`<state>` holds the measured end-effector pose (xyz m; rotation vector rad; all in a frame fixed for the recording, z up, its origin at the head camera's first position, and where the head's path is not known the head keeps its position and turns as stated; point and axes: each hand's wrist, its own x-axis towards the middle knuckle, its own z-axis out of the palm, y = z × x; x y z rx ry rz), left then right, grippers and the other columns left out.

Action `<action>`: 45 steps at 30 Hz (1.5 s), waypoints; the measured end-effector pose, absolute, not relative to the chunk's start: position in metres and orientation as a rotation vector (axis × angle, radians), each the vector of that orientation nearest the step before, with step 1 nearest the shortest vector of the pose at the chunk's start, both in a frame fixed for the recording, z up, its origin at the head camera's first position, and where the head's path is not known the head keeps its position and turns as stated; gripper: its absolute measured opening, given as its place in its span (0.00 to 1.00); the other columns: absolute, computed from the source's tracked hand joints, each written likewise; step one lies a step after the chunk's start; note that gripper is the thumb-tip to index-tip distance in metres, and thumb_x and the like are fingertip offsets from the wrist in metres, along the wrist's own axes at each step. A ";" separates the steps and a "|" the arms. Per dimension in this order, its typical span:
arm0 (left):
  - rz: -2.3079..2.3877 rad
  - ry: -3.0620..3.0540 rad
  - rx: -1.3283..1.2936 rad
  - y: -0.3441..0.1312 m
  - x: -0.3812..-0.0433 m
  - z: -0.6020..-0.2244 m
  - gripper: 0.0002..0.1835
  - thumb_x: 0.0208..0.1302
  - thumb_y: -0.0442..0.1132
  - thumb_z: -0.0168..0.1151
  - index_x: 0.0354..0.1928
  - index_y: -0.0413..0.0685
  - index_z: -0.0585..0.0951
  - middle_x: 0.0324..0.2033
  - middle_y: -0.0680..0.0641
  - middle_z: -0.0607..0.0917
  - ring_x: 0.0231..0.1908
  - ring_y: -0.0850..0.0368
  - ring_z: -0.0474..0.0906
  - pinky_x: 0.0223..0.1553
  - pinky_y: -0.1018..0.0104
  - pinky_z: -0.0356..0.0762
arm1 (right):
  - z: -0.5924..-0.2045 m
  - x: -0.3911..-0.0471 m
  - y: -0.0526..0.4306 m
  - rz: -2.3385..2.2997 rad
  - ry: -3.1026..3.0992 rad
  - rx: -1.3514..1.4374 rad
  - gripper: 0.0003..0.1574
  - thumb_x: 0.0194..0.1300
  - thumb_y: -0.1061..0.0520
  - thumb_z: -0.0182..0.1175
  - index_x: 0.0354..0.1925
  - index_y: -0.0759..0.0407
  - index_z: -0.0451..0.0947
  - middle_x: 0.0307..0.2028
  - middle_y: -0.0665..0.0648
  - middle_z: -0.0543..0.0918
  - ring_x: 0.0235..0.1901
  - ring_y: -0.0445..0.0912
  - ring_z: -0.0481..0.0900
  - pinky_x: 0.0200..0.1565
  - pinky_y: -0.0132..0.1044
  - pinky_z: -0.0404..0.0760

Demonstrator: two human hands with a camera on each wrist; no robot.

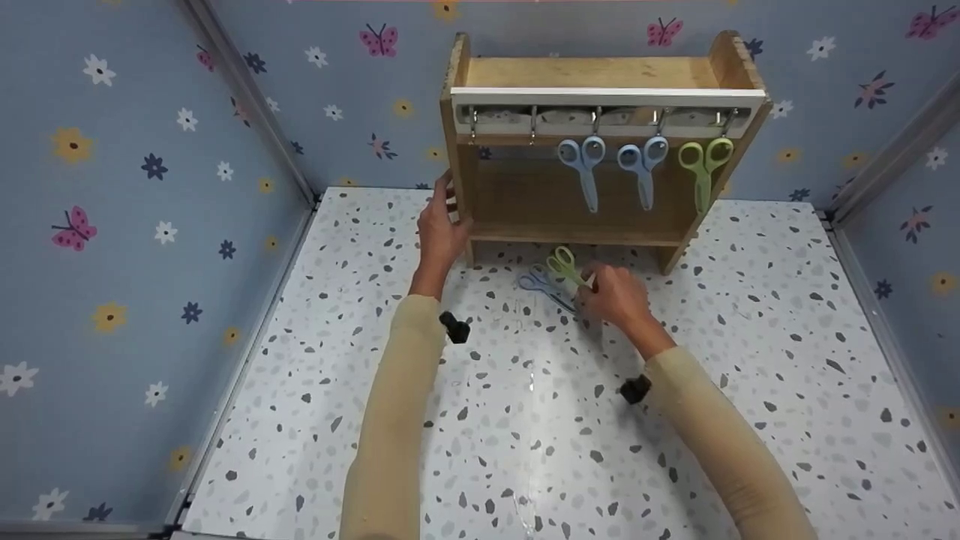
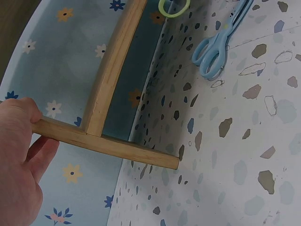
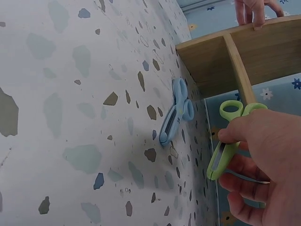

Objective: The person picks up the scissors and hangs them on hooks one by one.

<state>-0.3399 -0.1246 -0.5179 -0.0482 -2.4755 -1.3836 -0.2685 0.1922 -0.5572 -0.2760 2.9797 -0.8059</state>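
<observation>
My left hand (image 1: pixel 441 234) grips the left side panel of a wooden rack (image 1: pixel 574 234). In the left wrist view the thumb and fingers lie on either side of that panel's edge (image 2: pixel 77 134). Light green scissors (image 3: pixel 224 153) are pinched between the thumb and fingers of my right hand (image 3: pixel 282 155), handle loops pointing toward the rack. Beside them, blue scissors (image 1: pixel 535 281) lie on the speckled table, apart from the hand. Two blue scissors (image 1: pixel 588 180) (image 1: pixel 642 176) and one green pair (image 1: pixel 703 176) hang from the rack's hooks.
Two metal hooks at the left of the rack's white rail (image 1: pixel 600 96) hold nothing. The rack stands at the back of the speckled table (image 1: pixel 525 420). Blue patterned panels (image 1: pixel 135 247) enclose the back and sides.
</observation>
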 end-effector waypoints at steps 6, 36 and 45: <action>-1.382 -2.482 -0.045 -0.124 -0.340 -0.518 0.43 0.79 0.30 0.67 0.89 0.54 0.61 0.78 0.37 0.79 0.72 0.39 0.85 0.69 0.48 0.90 | -0.554 -0.270 0.191 -0.823 2.951 -0.255 0.19 0.80 0.56 0.65 0.62 0.64 0.87 0.43 0.67 0.94 0.36 0.57 0.90 0.37 0.49 0.87; -1.380 -2.418 -0.121 -0.127 -0.340 -0.520 0.43 0.75 0.27 0.69 0.87 0.49 0.64 0.75 0.33 0.82 0.70 0.34 0.86 0.69 0.38 0.89 | -0.527 -0.276 0.184 -0.825 3.111 -0.401 0.13 0.75 0.58 0.67 0.53 0.64 0.88 0.36 0.65 0.93 0.31 0.55 0.85 0.33 0.50 0.81; -1.366 -2.440 -0.100 -0.126 -0.339 -0.520 0.42 0.77 0.29 0.67 0.88 0.49 0.63 0.74 0.33 0.81 0.69 0.35 0.86 0.66 0.40 0.91 | -0.517 -0.275 0.180 -0.821 3.129 -0.447 0.14 0.76 0.57 0.67 0.53 0.63 0.89 0.35 0.64 0.93 0.32 0.58 0.88 0.34 0.58 0.86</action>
